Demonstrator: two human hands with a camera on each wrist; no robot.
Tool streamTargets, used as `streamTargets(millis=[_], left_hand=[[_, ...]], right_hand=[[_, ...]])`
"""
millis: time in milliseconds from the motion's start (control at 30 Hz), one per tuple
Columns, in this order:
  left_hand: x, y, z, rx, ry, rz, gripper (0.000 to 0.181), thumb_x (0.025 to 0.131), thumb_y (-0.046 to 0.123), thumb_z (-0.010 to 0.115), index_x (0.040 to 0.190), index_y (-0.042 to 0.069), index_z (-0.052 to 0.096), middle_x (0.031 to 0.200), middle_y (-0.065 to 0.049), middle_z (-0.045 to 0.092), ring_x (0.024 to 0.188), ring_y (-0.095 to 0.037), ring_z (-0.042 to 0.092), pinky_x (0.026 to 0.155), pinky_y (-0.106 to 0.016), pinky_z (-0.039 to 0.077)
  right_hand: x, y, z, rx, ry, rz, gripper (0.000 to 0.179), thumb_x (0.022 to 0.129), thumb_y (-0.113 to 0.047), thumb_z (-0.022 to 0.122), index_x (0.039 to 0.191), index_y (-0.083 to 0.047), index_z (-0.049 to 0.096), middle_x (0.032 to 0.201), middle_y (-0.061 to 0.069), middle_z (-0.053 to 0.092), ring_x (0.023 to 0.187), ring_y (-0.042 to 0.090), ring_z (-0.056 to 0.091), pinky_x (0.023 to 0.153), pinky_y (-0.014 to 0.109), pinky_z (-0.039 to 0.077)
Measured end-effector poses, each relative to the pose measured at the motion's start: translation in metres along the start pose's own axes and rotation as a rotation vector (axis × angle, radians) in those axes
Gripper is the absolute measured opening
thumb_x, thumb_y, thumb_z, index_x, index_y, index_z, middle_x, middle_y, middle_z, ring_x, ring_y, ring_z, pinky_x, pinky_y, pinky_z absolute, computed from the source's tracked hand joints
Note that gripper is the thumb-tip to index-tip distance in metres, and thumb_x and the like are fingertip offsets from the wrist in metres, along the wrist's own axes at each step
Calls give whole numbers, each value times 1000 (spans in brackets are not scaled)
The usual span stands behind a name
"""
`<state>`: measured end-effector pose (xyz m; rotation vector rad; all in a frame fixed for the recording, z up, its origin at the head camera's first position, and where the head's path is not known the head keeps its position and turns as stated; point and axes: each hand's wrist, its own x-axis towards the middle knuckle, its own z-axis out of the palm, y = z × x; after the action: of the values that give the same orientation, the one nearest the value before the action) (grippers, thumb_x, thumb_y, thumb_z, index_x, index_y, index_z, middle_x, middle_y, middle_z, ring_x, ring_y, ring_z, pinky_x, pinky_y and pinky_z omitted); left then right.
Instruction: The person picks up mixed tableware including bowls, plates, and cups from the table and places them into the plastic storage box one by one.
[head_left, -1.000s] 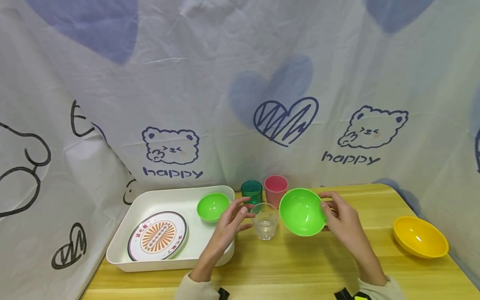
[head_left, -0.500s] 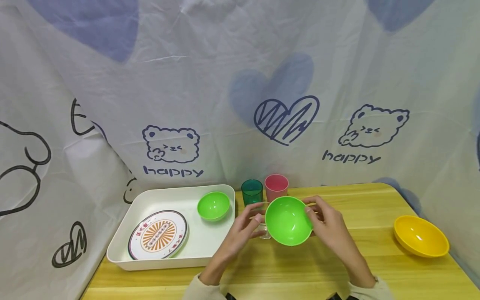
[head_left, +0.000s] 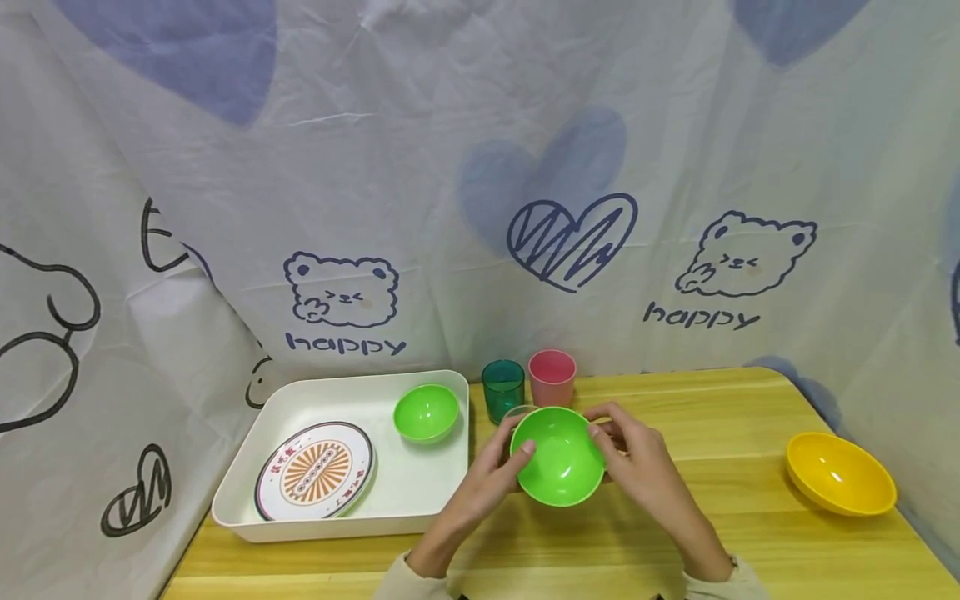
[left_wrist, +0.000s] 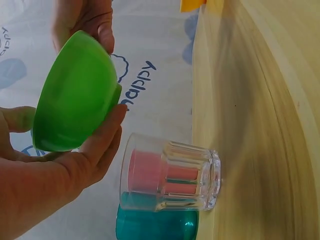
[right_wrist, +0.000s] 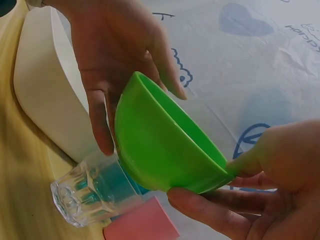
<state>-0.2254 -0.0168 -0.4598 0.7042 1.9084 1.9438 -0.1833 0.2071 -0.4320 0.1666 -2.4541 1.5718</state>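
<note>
While the held green bowl (head_left: pixel 558 458) hangs clear of the wooden table (head_left: pixel 735 454), its open side tilts toward the person at six o'clock; being round, it shows no long axis. The right hand (head_left: pixel 641 462) pinches it at about two o'clock on the rim, thumb in front and fingers behind. The left hand (head_left: pixel 483 482) wraps the nine o'clock side, fingers curled behind the outer wall and thumb over the rim, though how firmly that thumb presses cannot be told.

The key relation is sideways: the white tray (head_left: pixel 412 483) lies toward nine o'clock from the held bowl, and the left hand is the nearer one to it. In the tray, the small green bowl (head_left: pixel 426 413) sits between nine and ten, and the patterned plate (head_left: pixel 317 470) at nine.

Toward eleven, below and just behind the held bowl, stands the clear glass (left_wrist: pixel 170 175), upright, with the teal cup (head_left: pixel 503 392) beyond it. The pink cup (head_left: pixel 552 379) stands at twelve. Well apart, at three, rests the yellow bowl (head_left: pixel 840 475).
</note>
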Motion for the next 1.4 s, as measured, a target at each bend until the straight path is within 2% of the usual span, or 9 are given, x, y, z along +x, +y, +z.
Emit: streamTargets(millis=[233,433,567,667,800,900,1067,1167,1400], left_hand=[[-2,-1,-1,45,-2,10,40,110,15,45,150,13,44,146,-23,44,116,-36,61,84,-42,62],[-3,1,-2,58,-23,-1,41,110,10,41,151,15,44,148,-23,43,118,-36,59,85,-42,61],[-4,4,-5,67,-32,-9,41,110,9,42,151,14,44,147,-23,44,118,-35,59,84,-42,62],[-4,7,-10,81,-25,3,42,109,7,42,151,10,43,145,-24,46,116,-35,61,82,-42,62],[-5,10,-20,79,14,-4,43,109,6,42,152,7,41,143,-25,47,113,-34,62,83,-43,62],[-5,14,-31,81,54,-9,43,108,5,41,152,3,40,142,-27,47,113,-34,62,86,-43,61],[-3,24,-56,108,81,-35,45,108,5,42,152,0,37,140,-32,48,110,-34,64,84,-47,62],[0,30,-72,133,92,-67,46,108,6,41,153,-1,35,140,-34,47,105,-32,66,82,-48,62],[7,43,-109,248,138,-113,43,107,2,38,149,-4,38,131,-36,53,91,-29,69,76,-47,64]], right_hand=[[-1,-1,2,9,-30,-14,15,105,-13,59,116,-6,66,101,15,74,88,25,73,53,30,61],[-1,-2,-1,-2,-56,-20,14,105,-11,59,116,-5,66,104,17,72,89,26,73,54,29,61],[0,-2,-7,15,-84,-19,17,106,-14,59,119,-5,65,109,19,72,92,28,74,56,30,62],[1,1,-19,9,-70,-17,20,106,-17,58,121,-5,65,111,17,72,93,29,73,59,31,63],[2,11,-41,-69,-18,-24,20,106,-18,58,122,-7,64,112,15,72,94,28,73,64,30,63],[3,21,-61,-193,20,-54,20,106,-17,59,122,-6,64,112,16,72,95,30,72,67,34,64],[4,39,-100,-454,80,-70,23,105,-16,59,123,-3,64,115,22,72,102,42,69,84,55,59],[2,53,-123,-544,58,-31,26,105,-15,58,126,0,63,117,26,70,106,48,65,88,65,54],[5,92,-192,-668,-80,24,26,101,-5,60,123,9,62,115,33,66,106,56,60,83,68,51]])
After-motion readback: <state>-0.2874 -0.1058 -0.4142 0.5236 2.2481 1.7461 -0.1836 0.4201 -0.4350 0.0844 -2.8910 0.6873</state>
